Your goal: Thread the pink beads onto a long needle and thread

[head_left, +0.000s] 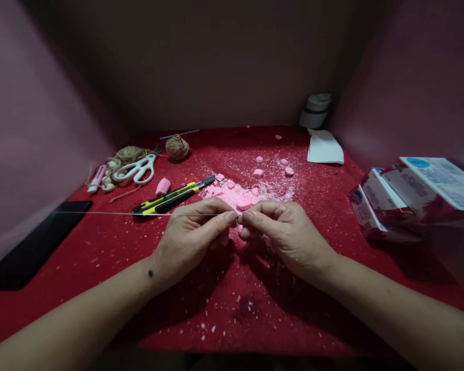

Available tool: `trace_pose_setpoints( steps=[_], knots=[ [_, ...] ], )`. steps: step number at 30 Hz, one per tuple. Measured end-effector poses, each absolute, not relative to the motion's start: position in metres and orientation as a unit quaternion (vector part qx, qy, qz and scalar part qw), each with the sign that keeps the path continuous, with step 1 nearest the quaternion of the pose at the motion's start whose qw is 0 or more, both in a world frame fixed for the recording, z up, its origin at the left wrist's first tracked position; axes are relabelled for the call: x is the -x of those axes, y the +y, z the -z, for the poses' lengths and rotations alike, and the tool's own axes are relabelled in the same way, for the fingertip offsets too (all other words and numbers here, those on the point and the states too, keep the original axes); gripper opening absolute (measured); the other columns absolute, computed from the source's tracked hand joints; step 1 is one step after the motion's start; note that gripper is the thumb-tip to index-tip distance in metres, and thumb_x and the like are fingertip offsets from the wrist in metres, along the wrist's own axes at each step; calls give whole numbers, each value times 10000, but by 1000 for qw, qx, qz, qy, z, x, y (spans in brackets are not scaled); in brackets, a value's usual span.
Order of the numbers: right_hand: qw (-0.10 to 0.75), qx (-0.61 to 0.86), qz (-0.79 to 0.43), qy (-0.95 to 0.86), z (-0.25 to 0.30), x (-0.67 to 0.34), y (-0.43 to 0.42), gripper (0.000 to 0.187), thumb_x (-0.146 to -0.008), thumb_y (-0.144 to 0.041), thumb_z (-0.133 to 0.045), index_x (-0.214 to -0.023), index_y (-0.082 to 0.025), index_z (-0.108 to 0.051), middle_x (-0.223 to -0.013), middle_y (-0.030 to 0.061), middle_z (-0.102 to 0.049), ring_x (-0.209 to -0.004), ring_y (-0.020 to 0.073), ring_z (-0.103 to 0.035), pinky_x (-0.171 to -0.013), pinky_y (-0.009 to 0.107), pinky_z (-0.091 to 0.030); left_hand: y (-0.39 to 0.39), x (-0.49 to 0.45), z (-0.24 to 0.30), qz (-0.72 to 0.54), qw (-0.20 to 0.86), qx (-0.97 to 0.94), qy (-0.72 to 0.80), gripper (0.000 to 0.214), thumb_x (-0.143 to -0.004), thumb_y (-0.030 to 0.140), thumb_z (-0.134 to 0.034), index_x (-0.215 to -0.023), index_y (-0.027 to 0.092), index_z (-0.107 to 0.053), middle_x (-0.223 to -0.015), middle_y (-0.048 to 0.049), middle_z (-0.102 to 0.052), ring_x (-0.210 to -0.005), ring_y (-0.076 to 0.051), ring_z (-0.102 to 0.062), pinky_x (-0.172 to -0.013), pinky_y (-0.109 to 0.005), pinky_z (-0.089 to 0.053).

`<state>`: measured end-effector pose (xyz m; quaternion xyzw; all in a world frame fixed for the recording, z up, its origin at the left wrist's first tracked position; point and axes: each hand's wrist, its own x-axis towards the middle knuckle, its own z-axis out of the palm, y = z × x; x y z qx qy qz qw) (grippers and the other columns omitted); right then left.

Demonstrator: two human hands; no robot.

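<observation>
My left hand (195, 232) pinches a long thin wire or needle (139, 214) that stretches out to the left over the red cloth (224, 309). My right hand (282, 229) is closed in a pinch against the left fingertips, at the wire's right end; what it holds is too small to make out. Just behind the hands lies a heap of pink chips and small pink shaped pieces (235, 195). A yellow and black utility knife (174, 198) lies to the left of that heap.
White-handled scissors (139, 169), a twine ball (177, 147) and loose twine with beads (118, 162) lie at the back left. A black phone (34, 247) lies at the left edge. Red and white cartons (406, 198) stand at the right, white paper (324, 147) behind.
</observation>
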<state>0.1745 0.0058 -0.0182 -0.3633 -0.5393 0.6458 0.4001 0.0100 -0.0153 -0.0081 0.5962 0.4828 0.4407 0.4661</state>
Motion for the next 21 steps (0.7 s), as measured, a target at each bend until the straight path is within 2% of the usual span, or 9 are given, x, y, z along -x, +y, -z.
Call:
trace_pose_setpoints(
  steps=[7,13,17,21],
  knots=[
    [432,312,-675,-511,20,-172,4,221,-786,-313,-627,-633,-154,-644,-615,5,-634,-596,91,-557,-622,245,-426,-16,-10,7,-466,494,-568,466,70,-800,212,-614,-774,160,-653,-559,22,-589,-480,-69,-513,-475,-176,-414],
    [435,283,-737,-433,22,-168,3,168,-741,-291,-662,-633,-162,-648,-581,-5,-626,-553,91,-553,-592,242,-439,-15,-10,10,-475,541,-530,448,73,-793,234,-621,-778,168,-651,-529,31,-578,-430,-73,-498,-411,-176,-418],
    [431,291,-756,-398,23,-166,4,169,-682,-275,-699,-583,-154,-632,-549,-5,-622,-525,84,-540,-563,227,-425,-14,-10,12,-478,534,-538,444,70,-789,224,-624,-786,162,-657,-547,23,-577,-443,-71,-497,-412,-174,-413],
    [426,286,-776,-368,23,-166,6,184,-657,-244,-709,-539,-142,-613,-522,-5,-602,-506,74,-519,-536,209,-393,-13,-8,10,-477,474,-613,415,73,-805,168,-600,-811,176,-673,-668,6,-618,-519,-75,-538,-485,-191,-450]
  ],
)
